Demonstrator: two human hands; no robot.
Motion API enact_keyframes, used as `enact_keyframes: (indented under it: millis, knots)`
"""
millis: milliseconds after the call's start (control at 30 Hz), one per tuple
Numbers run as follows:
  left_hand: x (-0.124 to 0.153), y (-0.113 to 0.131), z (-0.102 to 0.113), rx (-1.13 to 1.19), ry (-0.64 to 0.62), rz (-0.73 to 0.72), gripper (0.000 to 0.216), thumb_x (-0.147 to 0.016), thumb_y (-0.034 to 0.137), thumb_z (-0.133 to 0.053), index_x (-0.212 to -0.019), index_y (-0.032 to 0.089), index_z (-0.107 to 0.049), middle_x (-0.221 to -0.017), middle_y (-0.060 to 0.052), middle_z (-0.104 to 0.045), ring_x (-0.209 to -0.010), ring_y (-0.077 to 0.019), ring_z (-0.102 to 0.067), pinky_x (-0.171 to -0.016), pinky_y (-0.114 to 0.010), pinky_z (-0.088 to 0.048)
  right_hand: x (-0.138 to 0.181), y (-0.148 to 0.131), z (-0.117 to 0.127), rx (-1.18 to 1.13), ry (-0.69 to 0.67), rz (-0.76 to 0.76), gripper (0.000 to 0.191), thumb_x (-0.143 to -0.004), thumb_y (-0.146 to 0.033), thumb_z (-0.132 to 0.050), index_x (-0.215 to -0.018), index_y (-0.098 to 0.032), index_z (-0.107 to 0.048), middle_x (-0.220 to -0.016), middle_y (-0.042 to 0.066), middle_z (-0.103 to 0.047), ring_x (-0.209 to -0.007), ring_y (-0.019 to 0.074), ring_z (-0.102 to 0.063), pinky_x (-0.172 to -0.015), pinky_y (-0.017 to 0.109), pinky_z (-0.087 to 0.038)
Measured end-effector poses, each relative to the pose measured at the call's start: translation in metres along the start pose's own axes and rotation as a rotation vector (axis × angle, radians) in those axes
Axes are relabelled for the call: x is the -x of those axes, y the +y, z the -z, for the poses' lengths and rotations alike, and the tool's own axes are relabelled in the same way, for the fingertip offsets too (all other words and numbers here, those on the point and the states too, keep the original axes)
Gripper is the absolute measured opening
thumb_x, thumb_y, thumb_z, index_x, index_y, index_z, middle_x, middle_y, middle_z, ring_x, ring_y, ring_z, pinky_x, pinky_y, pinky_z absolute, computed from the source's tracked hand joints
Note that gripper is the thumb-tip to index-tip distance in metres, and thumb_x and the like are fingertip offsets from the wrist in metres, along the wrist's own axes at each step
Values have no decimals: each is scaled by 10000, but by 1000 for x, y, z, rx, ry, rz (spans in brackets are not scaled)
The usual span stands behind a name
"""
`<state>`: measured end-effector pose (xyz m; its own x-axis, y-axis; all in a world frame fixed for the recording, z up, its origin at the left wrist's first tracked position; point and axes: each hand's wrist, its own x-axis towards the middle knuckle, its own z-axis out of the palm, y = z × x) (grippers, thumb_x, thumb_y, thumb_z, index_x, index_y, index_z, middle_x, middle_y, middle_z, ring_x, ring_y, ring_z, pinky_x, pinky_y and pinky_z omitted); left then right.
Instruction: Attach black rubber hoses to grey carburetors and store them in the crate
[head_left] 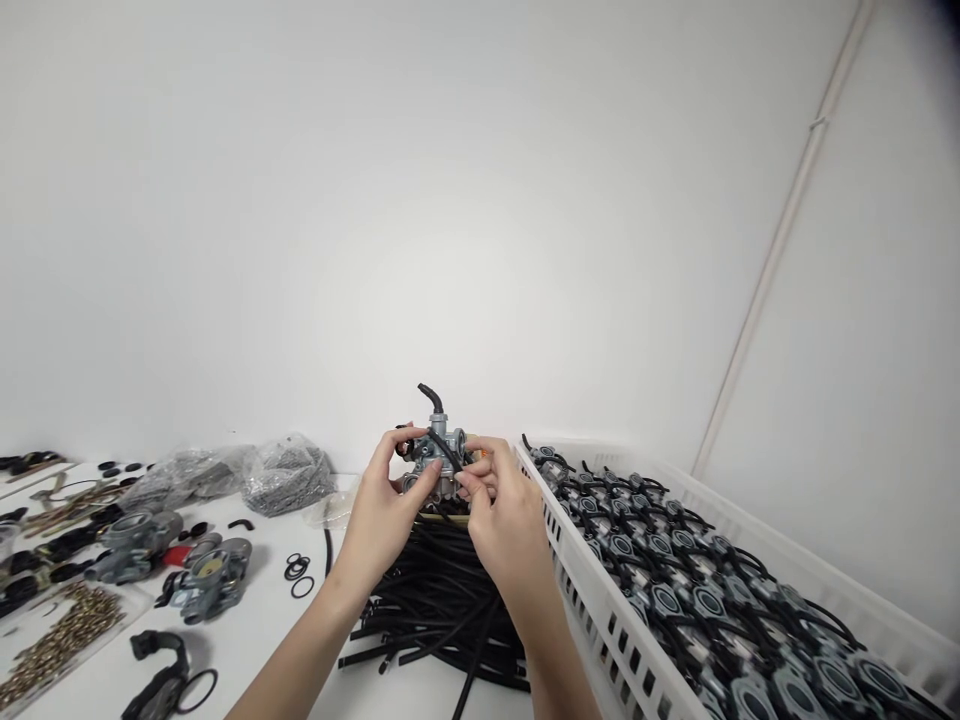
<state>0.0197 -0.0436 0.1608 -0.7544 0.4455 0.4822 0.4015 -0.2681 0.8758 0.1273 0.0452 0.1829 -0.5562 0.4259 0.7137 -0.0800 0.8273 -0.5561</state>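
A grey metal carburetor (442, 450) with a bent black rubber boot (430, 397) on top is held up above the table. Around its left side wrap the fingers of my left hand (382, 505), thumb on the front. My right hand (502, 510) pinches a short black rubber hose (445, 450) that lies slantwise across the carburetor's front. Whether the hose's upper end is joined to the body cannot be made out. Beneath both hands spreads a pile of cut black hoses (435, 590).
A white slotted crate (600, 610) on the right holds rows of carburetors (682, 540). Leftward on the table (262, 620) lie loose carburetors (214, 575), black rings (302, 587), brass fittings (64, 640) and bagged parts (289, 475). A white wall (450, 200) rises behind.
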Motion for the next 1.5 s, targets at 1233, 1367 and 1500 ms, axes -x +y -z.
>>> enact_keyframes:
  millis: [1233, 1367, 1500]
  knots:
    - [4, 5, -8, 119, 175, -139, 271, -852, 474, -596, -982, 238, -564, -1365, -84, -533, -1161, -249, -551, -748, -283, -499, -20, 27, 7, -838, -239, -223, 886, -678, -325, -797, -1427, -298, -324, -1451, 131, -455, -1203, 236, -592, -1021, 419, -474]
    - [5, 8, -5, 154, 165, -134, 293, -816, 468, -647, -972, 242, -547, -1367, -78, -527, -1017, -215, -613, -696, -272, -508, -18, 21, 2, -921, -308, -185, 823, -711, -336, -784, -1422, -233, -381, -1373, 137, -554, -1167, 246, -624, -1046, 445, -463]
    - [6, 12, -2, 132, 140, -121, 299, -814, 468, -647, -983, 242, -547, -1377, -79, -516, -698, -112, -603, -586, -246, -485, -16, 20, -2, -927, -292, -149, 724, -749, -339, -754, -1395, -235, -444, -1435, 105, -510, -1186, 239, -614, -1061, 436, -462]
